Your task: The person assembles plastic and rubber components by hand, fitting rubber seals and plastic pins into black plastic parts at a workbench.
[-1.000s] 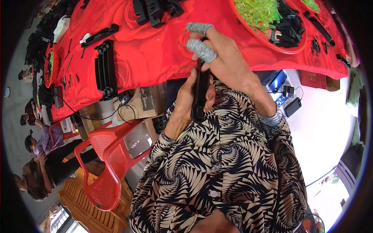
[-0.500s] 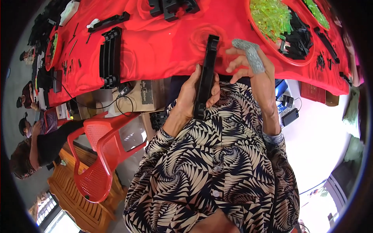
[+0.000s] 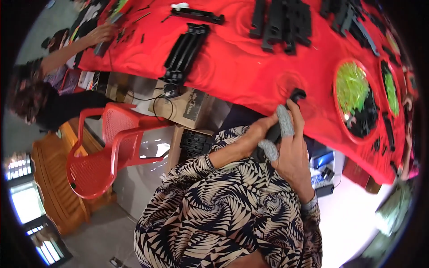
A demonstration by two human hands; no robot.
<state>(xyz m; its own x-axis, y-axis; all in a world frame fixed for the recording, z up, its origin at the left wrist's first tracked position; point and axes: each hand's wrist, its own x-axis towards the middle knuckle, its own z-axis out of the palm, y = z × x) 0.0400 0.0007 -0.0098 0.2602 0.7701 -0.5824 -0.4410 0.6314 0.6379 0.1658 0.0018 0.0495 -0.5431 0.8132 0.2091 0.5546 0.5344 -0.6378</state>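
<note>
A long black plastic part is held at a slant between my two hands, over my lap at the table's front edge. My left hand wraps round it from the left, its fingers mostly hidden. My right hand closes over it from the right, with grey knitted sleeves on thumb and forefinger. Both sleeved digits press on the part, and much of its length is covered. On the red cloth, a set of black ribbed parts lies to the left, and several long black parts lie together farther back.
Oval red trays at the right hold lime-green clear pieces and black pieces. Another person's arm reaches over the table at the far left. A cardboard box, a cable and a red plastic chair stand at my left.
My right hand, open and apart before, has closed on the black part. Both hands have come together round it. The view has swung, and the person at left now reaches over the table.
</note>
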